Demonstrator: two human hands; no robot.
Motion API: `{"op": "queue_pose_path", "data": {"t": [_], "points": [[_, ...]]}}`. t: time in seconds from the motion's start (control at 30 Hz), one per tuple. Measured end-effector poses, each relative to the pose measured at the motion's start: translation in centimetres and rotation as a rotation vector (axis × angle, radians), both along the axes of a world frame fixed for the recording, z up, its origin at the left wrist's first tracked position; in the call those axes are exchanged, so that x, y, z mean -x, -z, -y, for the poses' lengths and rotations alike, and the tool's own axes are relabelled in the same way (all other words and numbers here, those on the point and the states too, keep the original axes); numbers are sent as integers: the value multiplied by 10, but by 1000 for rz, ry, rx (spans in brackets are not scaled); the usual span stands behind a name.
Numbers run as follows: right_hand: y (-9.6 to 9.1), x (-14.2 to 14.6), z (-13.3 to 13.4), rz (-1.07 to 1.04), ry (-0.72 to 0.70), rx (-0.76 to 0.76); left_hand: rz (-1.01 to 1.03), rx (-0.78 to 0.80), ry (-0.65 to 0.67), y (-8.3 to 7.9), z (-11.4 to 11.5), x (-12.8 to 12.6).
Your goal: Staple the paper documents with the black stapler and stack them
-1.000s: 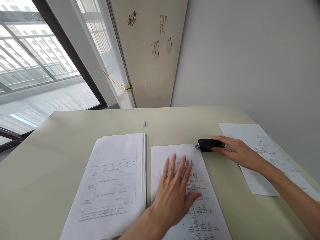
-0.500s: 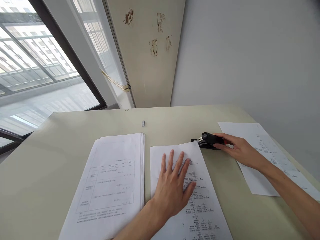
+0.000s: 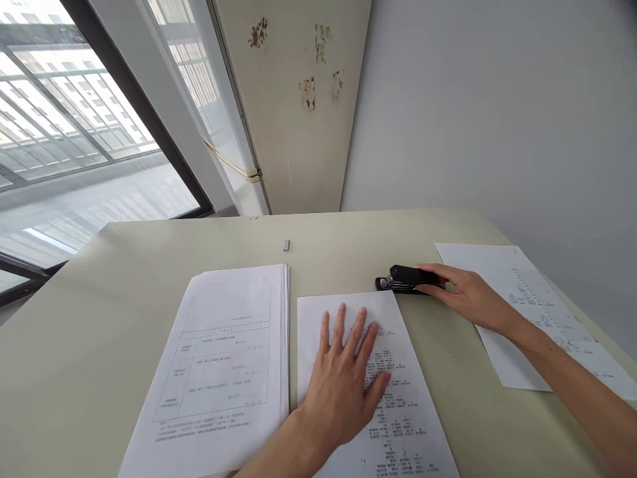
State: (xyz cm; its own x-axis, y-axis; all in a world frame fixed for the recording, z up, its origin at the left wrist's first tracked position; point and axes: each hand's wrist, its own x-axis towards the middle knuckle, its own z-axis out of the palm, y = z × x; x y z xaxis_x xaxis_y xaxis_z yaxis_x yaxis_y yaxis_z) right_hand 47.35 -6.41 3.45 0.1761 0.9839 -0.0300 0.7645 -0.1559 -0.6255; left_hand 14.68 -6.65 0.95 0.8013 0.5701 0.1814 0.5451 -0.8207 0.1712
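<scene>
Gripping black stapler (image 3: 411, 275) by its rear, had right hand (image 3: 465, 295) closed around it. Pointed its long axis leftward from that hand, with nose at the far corner of printed paper (image 3: 404, 399); could not tell whether touching. Rested left hand (image 3: 341, 388) open and splayed on the paper, farther off, with stapler ahead to its right.
</scene>
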Motion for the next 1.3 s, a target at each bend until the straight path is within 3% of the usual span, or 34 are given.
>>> {"op": "queue_pose_path", "data": {"t": [0.3,0.6,0.7,0.83,1.0,1.17,1.3], "points": [[-3,0,-9,-13,-41,38,28,-28,-18,1,17,7],[-10,-1,-14,-26,-82,87,8,-12,-3,-4,17,9],[-13,12,-1,71,-4,-32,0,-20,-11,-6,16,13],[-16,45,30,170,245,-215,7,-31,-25,-7,16,20],[-14,78,51,-165,231,46,16,-30,-25,-7,15,23],[-8,87,45,-545,212,187,31,-44,-15,-6,14,23],[-6,86,40,-701,222,276,25,-89,-7,-5,13,22]]}}
